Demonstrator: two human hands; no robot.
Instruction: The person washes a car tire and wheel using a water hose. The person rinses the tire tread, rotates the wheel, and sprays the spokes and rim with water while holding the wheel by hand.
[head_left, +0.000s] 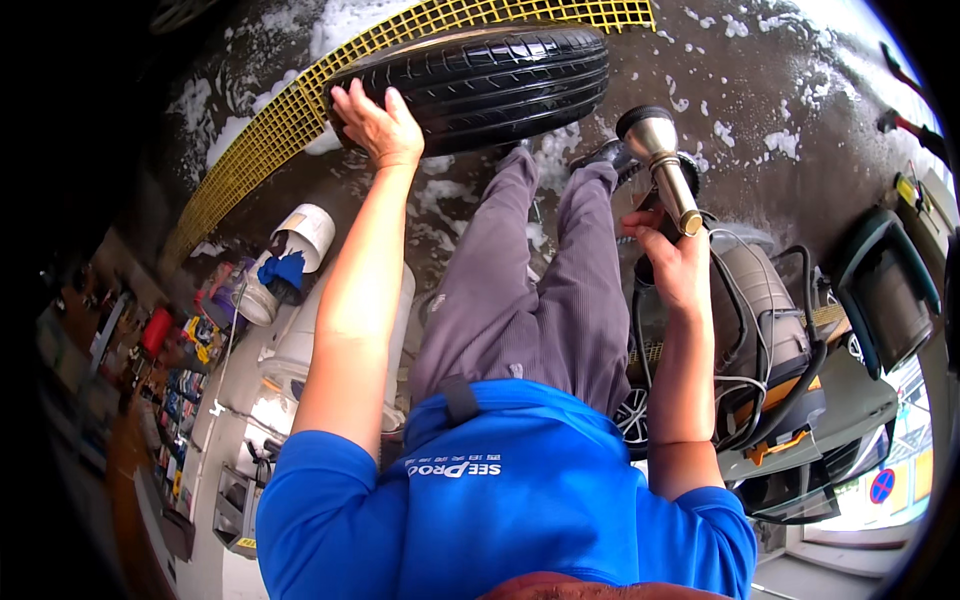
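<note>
A wet black car tyre (480, 90) stands on its tread in front of my feet, its grooves facing me. My left hand (384, 127) holds the tyre's left end, thumb over the tread and fingers near the shoulder. In my right hand (670, 259) is an air cleaning gun (664, 161) with a metal cone and a black brush ring at its mouth. The cone points away from me, to the right of the tyre and apart from it. My fingers wrap its handle, which is partly hidden behind the metal body.
Foam patches lie on the wet floor (742, 165). Yellow floor grating (247, 161) curves behind the tyre. On the right is a grey canister vacuum (765, 300) with looped hoses and cable. A white bucket (309, 225) and a blue cloth (283, 270) are on the left.
</note>
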